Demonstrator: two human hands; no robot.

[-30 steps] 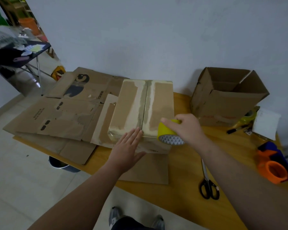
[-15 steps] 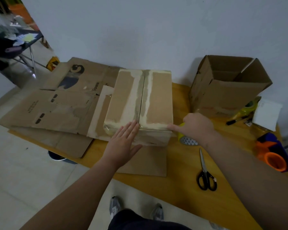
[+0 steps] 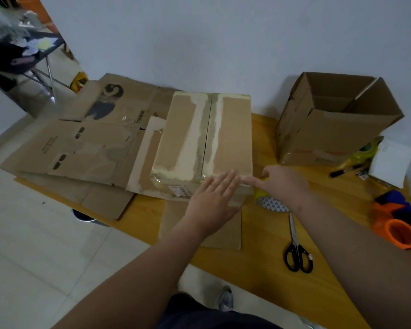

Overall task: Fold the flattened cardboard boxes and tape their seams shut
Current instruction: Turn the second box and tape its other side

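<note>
A folded cardboard box (image 3: 230, 138) stands on the wooden table (image 3: 259, 269), its top flaps meeting at a centre seam (image 3: 208, 138) lined with pale old tape marks. My left hand (image 3: 211, 200) lies flat with straight fingers on the box's near top edge, just right of the seam. My right hand (image 3: 282, 184) is at the box's near right corner, its index finger stretched onto the edge and almost meeting my left fingertips. Its other fingers curl over a yellow tape roll (image 3: 271, 203), held low beside the box and partly hidden by the hand.
Flattened boxes (image 3: 81, 148) overlap on the left and hang over the table edge. An open upright box (image 3: 330, 129) stands at the back right. Black scissors (image 3: 297, 252) lie near my right forearm, with an orange tape dispenser (image 3: 399, 229) and white paper (image 3: 392, 160) at the far right.
My right hand carried the tape roll down from the box's near top edge to beside its right corner. My left hand slid right along the near edge, away from the seam.
</note>
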